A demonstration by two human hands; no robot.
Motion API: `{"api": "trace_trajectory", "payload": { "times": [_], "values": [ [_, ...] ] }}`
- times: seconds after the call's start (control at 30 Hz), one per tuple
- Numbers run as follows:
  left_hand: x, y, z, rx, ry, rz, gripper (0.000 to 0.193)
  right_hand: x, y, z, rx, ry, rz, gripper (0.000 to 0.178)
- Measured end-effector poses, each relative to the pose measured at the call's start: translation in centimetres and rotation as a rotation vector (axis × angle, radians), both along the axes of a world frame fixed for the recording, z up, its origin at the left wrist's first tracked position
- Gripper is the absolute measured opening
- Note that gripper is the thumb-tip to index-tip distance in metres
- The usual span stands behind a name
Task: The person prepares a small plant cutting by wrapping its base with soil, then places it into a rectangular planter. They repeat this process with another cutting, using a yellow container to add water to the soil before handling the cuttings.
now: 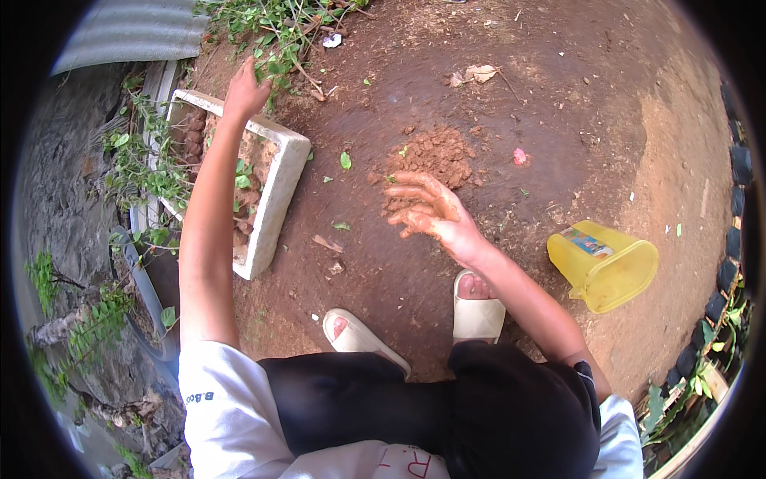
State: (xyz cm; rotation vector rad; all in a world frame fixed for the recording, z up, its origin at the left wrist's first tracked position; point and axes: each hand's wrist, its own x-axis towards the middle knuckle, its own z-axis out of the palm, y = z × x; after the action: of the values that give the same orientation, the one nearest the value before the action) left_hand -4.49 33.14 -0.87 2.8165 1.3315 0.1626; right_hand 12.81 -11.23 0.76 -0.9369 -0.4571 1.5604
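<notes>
My left hand (249, 93) is stretched far forward, past the upper edge of a white foam box (275, 191). Its fingers look extended and apart beside the leafy green cuttings (275, 60); no object shows in them. Inside the box lie brown clods of soil (247, 180) and some leaves. My right hand (431, 211) hovers in front of my feet, its fingers curved and apart, coated with wet brown mud. Just beyond it sits a small mound of crumbly reddish soil (443, 152). Whether a bit of mud clings between its thumb and fingers is hard to tell.
A yellow plastic container (614, 267) lies tipped on its side at the right. Cream sandals (479, 311) are on my feet. Leafy branches (152, 160) lean over the box's left side, near a rocky wall (56, 199). Dark plant bags (742, 165) line the right edge.
</notes>
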Motion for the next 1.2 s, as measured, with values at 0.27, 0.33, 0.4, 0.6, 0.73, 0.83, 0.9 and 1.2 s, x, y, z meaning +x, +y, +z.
{"api": "trace_trajectory", "payload": {
  "times": [0.27,0.33,0.4,0.6,0.73,0.83,0.9,1.2],
  "values": [
    [5.3,0.3,1.6,-0.292,0.183,0.163,0.036,0.2,-1.4,-0.7,-0.057,0.015,-0.010,0.068],
    [5.4,0.9,1.7,-0.314,0.179,0.054,0.028,0.3,-1.3,-0.9,-0.062,0.028,-0.009,0.067],
    [5.4,1.0,0.9,-0.212,0.128,0.010,0.040,0.4,-1.0,-0.9,-0.052,0.042,-0.006,0.065],
    [5.8,0.3,-0.6,-0.348,0.206,0.073,0.055,0.6,-0.8,-0.5,-0.004,0.008,-0.014,0.061],
    [6.4,0.3,1.0,-0.236,0.137,0.051,0.035,1.0,-1.4,-0.8,0.001,0.003,-0.014,0.059],
    [7.9,-0.5,3.9,-0.090,0.148,0.059,0.035,1.7,-1.9,-1.0,-0.029,0.010,-0.031,0.057],
    [7.8,0.2,6.0,-0.025,0.152,0.060,0.033,1.5,-1.7,-0.7,-0.056,0.003,-0.023,0.055],
    [5.2,3.6,11.8,0.106,0.099,-0.152,0.034,0.9,-0.8,-0.6,-0.052,0.051,-0.019,0.046]
  ]
}}
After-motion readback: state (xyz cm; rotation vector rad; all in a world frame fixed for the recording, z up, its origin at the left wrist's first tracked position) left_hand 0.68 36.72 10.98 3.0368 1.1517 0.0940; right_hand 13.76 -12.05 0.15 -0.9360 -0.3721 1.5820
